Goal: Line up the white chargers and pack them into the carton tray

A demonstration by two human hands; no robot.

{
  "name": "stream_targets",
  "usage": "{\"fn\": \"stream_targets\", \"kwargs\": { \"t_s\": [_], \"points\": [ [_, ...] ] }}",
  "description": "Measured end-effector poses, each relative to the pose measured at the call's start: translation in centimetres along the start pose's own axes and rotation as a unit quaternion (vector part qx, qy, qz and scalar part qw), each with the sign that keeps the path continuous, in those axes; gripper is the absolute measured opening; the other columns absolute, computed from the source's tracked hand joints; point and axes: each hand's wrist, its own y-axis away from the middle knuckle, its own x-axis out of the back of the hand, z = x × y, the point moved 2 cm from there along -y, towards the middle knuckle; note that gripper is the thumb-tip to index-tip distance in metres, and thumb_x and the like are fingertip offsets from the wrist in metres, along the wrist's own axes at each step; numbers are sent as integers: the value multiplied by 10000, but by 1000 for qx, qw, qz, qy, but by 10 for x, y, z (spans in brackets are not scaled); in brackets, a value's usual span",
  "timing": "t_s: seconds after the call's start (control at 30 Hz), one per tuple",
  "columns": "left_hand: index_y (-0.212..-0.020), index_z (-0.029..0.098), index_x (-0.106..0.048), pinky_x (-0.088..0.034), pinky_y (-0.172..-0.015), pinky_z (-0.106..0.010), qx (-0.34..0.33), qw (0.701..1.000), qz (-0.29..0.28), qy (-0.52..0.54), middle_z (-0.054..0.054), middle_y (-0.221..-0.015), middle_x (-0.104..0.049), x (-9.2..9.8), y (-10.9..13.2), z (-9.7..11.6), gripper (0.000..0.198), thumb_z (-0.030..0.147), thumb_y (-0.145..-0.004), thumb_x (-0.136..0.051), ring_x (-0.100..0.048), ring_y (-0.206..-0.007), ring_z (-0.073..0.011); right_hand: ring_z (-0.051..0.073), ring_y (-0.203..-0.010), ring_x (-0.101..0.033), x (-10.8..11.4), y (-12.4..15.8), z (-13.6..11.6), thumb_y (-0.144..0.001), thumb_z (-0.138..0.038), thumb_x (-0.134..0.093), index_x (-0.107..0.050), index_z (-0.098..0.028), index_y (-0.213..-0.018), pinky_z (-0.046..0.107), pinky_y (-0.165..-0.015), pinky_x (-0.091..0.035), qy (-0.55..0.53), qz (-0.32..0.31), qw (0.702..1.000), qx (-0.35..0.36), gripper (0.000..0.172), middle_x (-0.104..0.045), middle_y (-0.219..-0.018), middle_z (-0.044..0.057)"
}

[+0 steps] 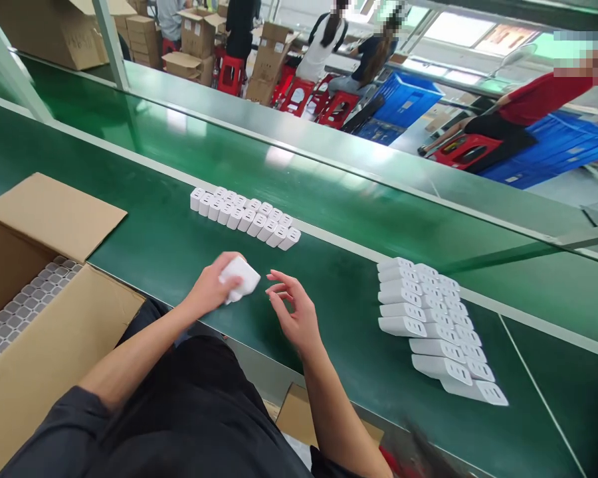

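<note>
My left hand (213, 284) is closed around a white charger (244, 275), a little above the green bench. The charger is slightly blurred, and its ports cannot be made out. Just to the right hovers my right hand (294, 309), fingers apart and curved, with nothing in it. Beyond my hands stands a double row of white chargers (249, 219), their slotted ends facing up. Over to the right, a larger block of white chargers (428, 318) is lined up in columns, slotted ends turned toward the right.
An open cardboard box (54, 332) at the left holds many tightly packed white-grey pieces. A pale rail (339, 245) runs along the back of the green bench (349, 358). Across the aisle are seated people, red stools (299, 96), blue crates (403, 99) and cartons (199, 33).
</note>
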Motion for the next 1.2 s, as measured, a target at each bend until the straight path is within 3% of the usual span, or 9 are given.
{"fn": "stream_targets", "kwargs": {
  "t_s": [0.1,0.27,0.43,0.6,0.73,0.83,0.97,1.07,1.2],
  "points": [
    [-1196,252,-528,-544,-681,-348,78,974,50,207,-28,-849,-604,19,24,6,800,833,-877,-81,-614,-705,-186,205,-1040,-642,-5,-10,-39,-936,-213,-600,-524,-288,-1355,365,-804,-601,70,-56,987,136,432,-599,-1270,103],
    [-975,226,-617,-559,-610,-322,215,735,131,630,5,-751,-609,40,63,7,596,790,-856,-464,-620,-612,-157,270,-1242,-554,-40,-40,-96,-915,-314,-664,-517,-250,-1375,448,-995,-553,143,-183,926,298,487,-545,-1372,143],
    [-916,195,-658,-553,-595,-288,229,680,218,661,-15,-764,-671,60,92,-6,482,661,-882,-538,-659,-644,-165,338,-1383,-431,-100,-61,-138,-893,-213,-615,-609,-154,-1253,505,-1074,-489,244,-280,840,395,366,-469,-1490,190],
    [-1008,185,-678,-567,-730,-323,161,772,320,524,-72,-926,-716,101,141,-16,584,725,-816,-567,-690,-867,-225,297,-1381,-452,-164,-74,-172,-878,-120,-592,-638,-173,-1155,469,-1071,-490,215,-342,763,505,286,-496,-1489,156],
    [-1181,249,-628,-505,-974,-347,103,802,528,259,-57,-1172,-682,171,245,-17,566,647,-783,-697,-616,-1132,-229,338,-1381,-443,-230,-110,-184,-891,-186,-623,-636,-232,-1176,541,-1066,-482,135,-377,739,542,289,-462,-1502,133],
    [-1164,230,-643,-472,-1025,-378,229,720,631,-174,-63,-1161,-690,214,357,-8,379,511,-918,-576,-635,-1084,-213,374,-1363,-443,-303,-136,-186,-847,-180,-674,-642,-288,-1170,592,-1020,-496,112,-398,715,563,341,-432,-1513,97],
    [-1162,199,-669,-496,-835,-360,490,547,554,-392,-76,-1047,-730,231,459,-10,395,473,-941,-490,-663,-940,-241,406,-1363,-423,-421,-131,-182,-766,-104,-750,-682,-240,-1147,614,-1007,-481,142,-454,631,612,410,-452,-1493,137],
    [-1147,255,-695,-426,-663,-296,585,505,525,-358,-34,-898,-745,228,476,-19,371,488,-930,-506,-667,-789,-209,417,-1347,-442,-504,-93,-166,-723,-88,-793,-732,-180,-1088,587,-990,-482,156,-549,503,650,382,-472,-1481,191],
    [-1131,274,-709,-392,-618,-270,586,486,538,-361,-20,-865,-748,226,466,-25,342,484,-911,-553,-677,-777,-201,399,-1382,-430,-575,-32,-123,-737,-69,-763,-784,-195,-968,624,-1092,-372,126,-643,312,688,264,-475,-1523,141]
  ]
}}
